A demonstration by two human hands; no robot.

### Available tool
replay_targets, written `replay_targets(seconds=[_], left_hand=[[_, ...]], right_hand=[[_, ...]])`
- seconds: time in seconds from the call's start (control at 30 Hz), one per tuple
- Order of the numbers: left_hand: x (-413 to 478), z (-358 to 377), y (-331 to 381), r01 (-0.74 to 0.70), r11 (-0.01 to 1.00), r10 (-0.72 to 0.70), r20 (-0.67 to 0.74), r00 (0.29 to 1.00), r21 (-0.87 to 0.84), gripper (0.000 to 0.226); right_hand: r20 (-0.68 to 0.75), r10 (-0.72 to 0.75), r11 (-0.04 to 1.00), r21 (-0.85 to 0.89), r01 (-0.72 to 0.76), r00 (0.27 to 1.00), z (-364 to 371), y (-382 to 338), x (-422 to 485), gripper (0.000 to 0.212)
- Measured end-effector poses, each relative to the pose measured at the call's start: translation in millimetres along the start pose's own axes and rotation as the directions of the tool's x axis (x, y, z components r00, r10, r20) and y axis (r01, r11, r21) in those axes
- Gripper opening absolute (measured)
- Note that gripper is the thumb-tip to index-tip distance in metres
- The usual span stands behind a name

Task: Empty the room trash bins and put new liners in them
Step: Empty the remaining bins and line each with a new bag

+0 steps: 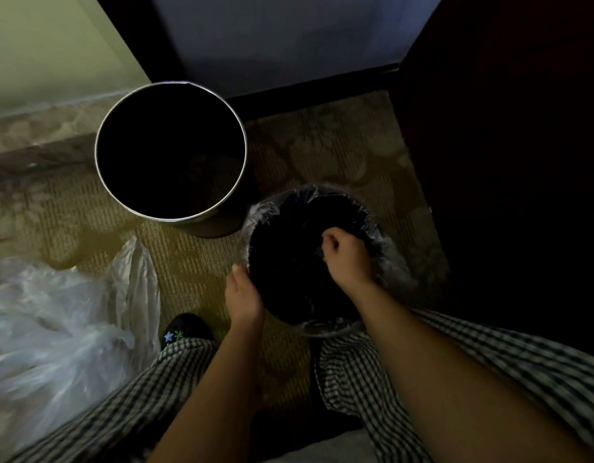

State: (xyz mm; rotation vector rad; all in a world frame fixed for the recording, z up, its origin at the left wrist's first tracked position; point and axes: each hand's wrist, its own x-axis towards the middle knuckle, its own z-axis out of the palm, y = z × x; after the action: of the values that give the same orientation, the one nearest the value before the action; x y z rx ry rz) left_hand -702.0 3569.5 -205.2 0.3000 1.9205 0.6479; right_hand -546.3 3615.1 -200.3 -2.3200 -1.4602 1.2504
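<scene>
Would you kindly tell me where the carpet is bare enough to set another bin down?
Two bare patches: carpet between the skirting and the large unlined bin, beyond the plastic bags; and carpet behind the small lined bin, between the unlined bin and the dark cabinet. Crowded: the bins nearly touch, and the left hand and right hand are at the lined one.

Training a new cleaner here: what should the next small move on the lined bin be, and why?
Probably the right hand pushes the liner deeper into the small bin: it already drapes over the rim, the curled fingers seem to pinch it inside, and the left hand holds the rim.
</scene>
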Motion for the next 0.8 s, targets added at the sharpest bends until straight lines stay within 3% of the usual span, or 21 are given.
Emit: replay_targets(seconds=[0.07,0.13,0.2,0.27,0.3,0.37,0.43,0.5,0.57,0.7,0.8], left_hand=[[-0.5,0.1,3.1,-0.016,1.0,0.016,-0.007,1.0,0.019,0.052],[-6.8,-0.1,6.3,-0.037,0.999,0.037,-0.006,0.999,0.036,0.051],[-13.8,-2.4,2.9,-0.018,0.997,0.02,-0.026,0.999,0.073,0.049],[-19.2,-8.6,-5.9,0.113,0.986,-0.107,-0.058,0.993,0.121,0.044],[-23.5,-12.9,-11.8,0.205,0.974,-0.203,-0.028,0.979,0.098,0.04],[-39.2,-19.6,-20.2,0.416,0.909,-0.411,0.166,0.896,0.005,0.033],[-51.5,-20.2,-28.1,0.558,0.828,-0.509,0.355,0.784,-0.045,0.037],[-60.7,-20.0,-29.1,0.594,0.804,-0.52,0.452,0.725,-0.028,0.036],[-59.6,-20.1,-27.9,0.557,0.83,-0.496,0.486,0.719,0.024,0.033],[-49.2,-21.8,-31.7,0.361,0.912,-0.41,0.498,0.764,0.196,0.034],[-49.3,-23.7,-36.0,0.383,0.906,-0.418,0.513,0.749,0.179,0.033]], right_hand=[[-0.195,-0.082,0.996,0.002,0.084,0.977,-11.0,-6.7,-11.1,0.021],[-0.355,-0.052,0.993,0.082,0.086,0.933,-22.7,-7.1,-21.4,0.019],[-0.444,0.104,0.973,0.231,0.002,0.89,-35.6,-0.8,-28.7,0.025],[-0.441,0.294,0.925,0.353,-0.138,0.848,-47.8,11.4,-32.0,0.036],[-0.405,0.374,0.906,0.351,-0.235,0.835,-52.5,19.0,-32.2,0.04],[-0.246,0.531,0.824,0.372,-0.427,0.811,-60.7,35.3,-30.2,0.038],[0.104,0.638,0.625,0.509,-0.592,0.763,-69.1,40.0,-33.8,0.014],[0.355,0.62,0.488,0.524,-0.698,0.7,-74.9,45.2,-38.5,0.023],[0.402,0.614,0.454,0.524,-0.72,0.679,-77.3,53.1,-38.1,0.026],[0.357,0.669,0.395,0.573,-0.718,0.652,-70.9,66.5,-33.6,0.026],[0.331,0.681,0.359,0.627,-0.691,0.653,-64.7,69.2,-33.1,0.025]])
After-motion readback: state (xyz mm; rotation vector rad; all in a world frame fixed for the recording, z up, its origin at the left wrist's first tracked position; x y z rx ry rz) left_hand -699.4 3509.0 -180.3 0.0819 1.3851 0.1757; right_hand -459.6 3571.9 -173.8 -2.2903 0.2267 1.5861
